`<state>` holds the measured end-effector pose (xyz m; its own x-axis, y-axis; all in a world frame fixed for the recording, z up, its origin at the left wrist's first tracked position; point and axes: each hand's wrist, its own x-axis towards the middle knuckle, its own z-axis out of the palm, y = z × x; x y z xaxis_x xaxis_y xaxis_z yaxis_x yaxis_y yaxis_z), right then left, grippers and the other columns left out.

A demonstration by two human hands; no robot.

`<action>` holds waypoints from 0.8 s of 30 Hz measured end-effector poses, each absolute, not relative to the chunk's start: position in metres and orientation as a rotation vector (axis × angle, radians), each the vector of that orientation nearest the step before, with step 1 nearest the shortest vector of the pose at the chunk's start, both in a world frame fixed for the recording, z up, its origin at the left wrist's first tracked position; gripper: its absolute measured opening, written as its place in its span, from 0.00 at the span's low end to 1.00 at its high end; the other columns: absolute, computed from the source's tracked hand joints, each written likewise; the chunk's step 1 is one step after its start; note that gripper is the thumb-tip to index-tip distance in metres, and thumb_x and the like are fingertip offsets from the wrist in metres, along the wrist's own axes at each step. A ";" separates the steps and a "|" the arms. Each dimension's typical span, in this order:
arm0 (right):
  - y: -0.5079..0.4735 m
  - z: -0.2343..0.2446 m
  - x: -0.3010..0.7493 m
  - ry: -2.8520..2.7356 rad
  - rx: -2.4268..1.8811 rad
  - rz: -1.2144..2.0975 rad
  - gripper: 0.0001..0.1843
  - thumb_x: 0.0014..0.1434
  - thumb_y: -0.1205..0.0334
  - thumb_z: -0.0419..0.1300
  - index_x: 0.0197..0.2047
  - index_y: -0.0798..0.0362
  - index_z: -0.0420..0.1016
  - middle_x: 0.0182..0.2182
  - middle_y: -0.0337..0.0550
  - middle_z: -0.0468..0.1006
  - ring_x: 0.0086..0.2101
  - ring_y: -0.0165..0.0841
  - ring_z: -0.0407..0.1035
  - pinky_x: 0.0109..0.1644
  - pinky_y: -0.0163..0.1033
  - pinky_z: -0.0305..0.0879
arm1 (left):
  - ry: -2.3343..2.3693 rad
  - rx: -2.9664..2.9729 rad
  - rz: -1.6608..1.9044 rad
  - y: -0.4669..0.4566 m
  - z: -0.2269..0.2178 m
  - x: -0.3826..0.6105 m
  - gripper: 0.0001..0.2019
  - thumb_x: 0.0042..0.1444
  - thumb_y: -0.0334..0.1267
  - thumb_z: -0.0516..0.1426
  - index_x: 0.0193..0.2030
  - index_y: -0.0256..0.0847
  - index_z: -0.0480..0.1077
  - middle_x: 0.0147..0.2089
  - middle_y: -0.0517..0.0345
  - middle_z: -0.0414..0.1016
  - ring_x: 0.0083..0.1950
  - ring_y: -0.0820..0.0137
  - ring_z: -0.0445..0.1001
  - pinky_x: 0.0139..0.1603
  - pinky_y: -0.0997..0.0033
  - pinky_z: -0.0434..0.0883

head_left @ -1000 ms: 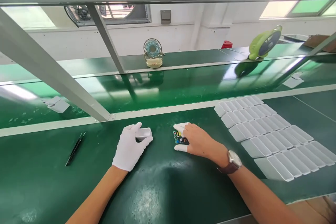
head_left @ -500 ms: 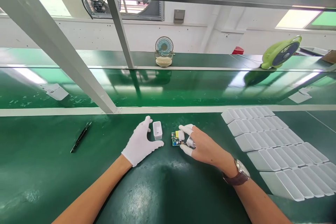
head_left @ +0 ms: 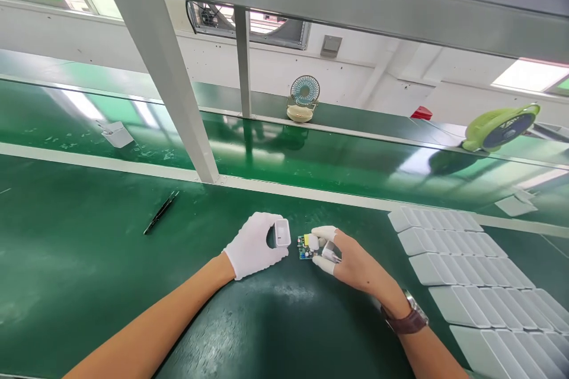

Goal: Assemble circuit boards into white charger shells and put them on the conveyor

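Note:
My left hand (head_left: 258, 247), in a white glove, has its fingers and thumb closed around a small white plastic housing (head_left: 281, 233). The housing's open top faces up and shows a hollow inside with a small dark slot. My right hand (head_left: 347, 257) wears white finger cots on some fingers. Between its fingertips and thumb sits a small green circuit board (head_left: 304, 247) with a yellow part and other components. A white plug piece (head_left: 331, 252) lies beside the board, within the curl of the same hand. A short gap separates the board from the housing.
Black tweezers (head_left: 160, 213) lie on the green table at left. Rows of white plastic cases (head_left: 466, 249) stand at right. A metal post (head_left: 178, 83) rises from the bench rail. A small beige fan (head_left: 303, 98) and a green fan (head_left: 500, 127) stand on the far ledge.
My left hand has moved right and closed on the white housing, which it stood beside before. My right hand keeps the circuit board. The head view has tilted and shifted.

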<state>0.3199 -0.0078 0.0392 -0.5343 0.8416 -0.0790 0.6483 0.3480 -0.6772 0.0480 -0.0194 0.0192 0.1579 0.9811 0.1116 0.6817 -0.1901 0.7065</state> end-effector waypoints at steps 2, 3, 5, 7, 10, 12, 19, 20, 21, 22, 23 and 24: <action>-0.007 0.037 0.321 -2.299 -1.352 1.001 0.27 0.63 0.58 0.61 0.64 0.44 0.65 0.40 0.40 0.74 0.32 0.33 0.68 0.39 0.42 0.72 | 1.571 1.929 0.780 -0.021 0.019 0.048 0.26 0.46 0.42 0.66 0.55 0.51 0.72 0.55 0.55 0.76 0.57 0.54 0.74 0.56 0.56 0.71; -0.007 0.036 0.322 -2.294 -1.354 1.009 0.28 0.63 0.58 0.61 0.66 0.44 0.63 0.40 0.40 0.74 0.33 0.33 0.68 0.40 0.42 0.72 | 1.566 1.927 0.781 -0.021 0.019 0.048 0.26 0.47 0.41 0.66 0.55 0.51 0.72 0.55 0.54 0.76 0.57 0.54 0.74 0.56 0.56 0.72; -0.008 0.033 0.323 -2.321 -1.343 1.016 0.31 0.63 0.58 0.61 0.68 0.44 0.61 0.43 0.42 0.73 0.34 0.33 0.69 0.42 0.43 0.73 | 1.550 1.929 0.778 -0.022 0.018 0.048 0.26 0.47 0.41 0.66 0.56 0.51 0.71 0.57 0.54 0.75 0.58 0.53 0.74 0.55 0.56 0.73; -0.009 0.030 0.323 -2.382 -1.304 1.009 0.33 0.63 0.60 0.60 0.69 0.43 0.59 0.50 0.44 0.72 0.34 0.31 0.68 0.42 0.43 0.74 | 1.545 1.924 0.780 -0.023 0.017 0.048 0.27 0.48 0.40 0.66 0.57 0.51 0.71 0.58 0.54 0.75 0.57 0.53 0.74 0.55 0.56 0.73; -0.012 0.028 0.320 -2.431 -1.232 0.972 0.32 0.63 0.63 0.58 0.69 0.42 0.60 0.58 0.48 0.68 0.31 0.28 0.66 0.39 0.42 0.74 | 1.552 1.921 0.797 -0.024 0.016 0.048 0.28 0.48 0.40 0.66 0.58 0.52 0.70 0.58 0.55 0.76 0.57 0.53 0.75 0.55 0.55 0.73; -0.014 0.029 0.318 -2.388 -1.216 0.972 0.31 0.63 0.64 0.58 0.68 0.43 0.60 0.56 0.48 0.69 0.29 0.28 0.65 0.39 0.42 0.75 | 1.544 1.935 0.805 -0.024 0.015 0.048 0.27 0.48 0.39 0.65 0.58 0.52 0.70 0.58 0.55 0.76 0.57 0.54 0.75 0.55 0.55 0.73; -0.014 0.037 0.311 -2.176 -1.139 0.978 0.24 0.62 0.65 0.59 0.60 0.41 0.66 0.52 0.45 0.70 0.31 0.30 0.66 0.47 0.46 0.75 | 1.510 1.962 0.811 -0.023 0.011 0.046 0.30 0.49 0.40 0.66 0.61 0.53 0.68 0.56 0.55 0.76 0.55 0.55 0.76 0.56 0.56 0.73; -0.014 0.038 0.311 -2.178 -1.143 1.000 0.21 0.62 0.65 0.58 0.58 0.41 0.68 0.54 0.45 0.69 0.30 0.29 0.65 0.45 0.45 0.76 | 1.510 1.966 0.807 -0.023 0.010 0.046 0.31 0.49 0.40 0.66 0.61 0.53 0.67 0.57 0.55 0.76 0.55 0.55 0.75 0.56 0.56 0.73; -0.014 0.040 0.311 -2.183 -1.151 1.017 0.20 0.62 0.65 0.58 0.56 0.41 0.70 0.55 0.45 0.69 0.30 0.29 0.65 0.44 0.45 0.76 | 1.510 1.970 0.803 -0.023 0.010 0.046 0.31 0.49 0.40 0.66 0.62 0.53 0.67 0.57 0.55 0.75 0.56 0.55 0.75 0.57 0.55 0.73; -0.014 0.040 0.311 -2.189 -1.159 1.024 0.19 0.62 0.65 0.58 0.56 0.41 0.70 0.55 0.45 0.69 0.30 0.29 0.66 0.44 0.45 0.76 | 1.509 1.973 0.796 -0.023 0.009 0.046 0.32 0.50 0.40 0.66 0.63 0.52 0.66 0.58 0.54 0.75 0.57 0.54 0.74 0.57 0.55 0.72; -0.014 0.041 0.311 -2.192 -1.168 1.023 0.19 0.62 0.65 0.58 0.56 0.41 0.70 0.54 0.44 0.69 0.31 0.30 0.66 0.45 0.45 0.75 | 1.511 1.975 0.790 -0.023 0.008 0.046 0.32 0.50 0.40 0.65 0.63 0.52 0.66 0.59 0.54 0.74 0.58 0.54 0.74 0.58 0.55 0.72; -0.013 0.041 0.312 -2.191 -1.178 1.019 0.20 0.62 0.65 0.58 0.57 0.41 0.70 0.52 0.44 0.70 0.32 0.30 0.67 0.45 0.45 0.75 | 1.513 1.976 0.782 -0.023 0.008 0.045 0.32 0.50 0.41 0.65 0.64 0.52 0.65 0.60 0.54 0.74 0.58 0.54 0.74 0.58 0.54 0.72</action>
<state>0.3118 -0.0135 0.0405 -0.5343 0.8443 0.0412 0.5123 0.3622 -0.7787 0.0455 -0.0233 0.0078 0.2063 0.9700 0.1283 0.6655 -0.2352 0.7083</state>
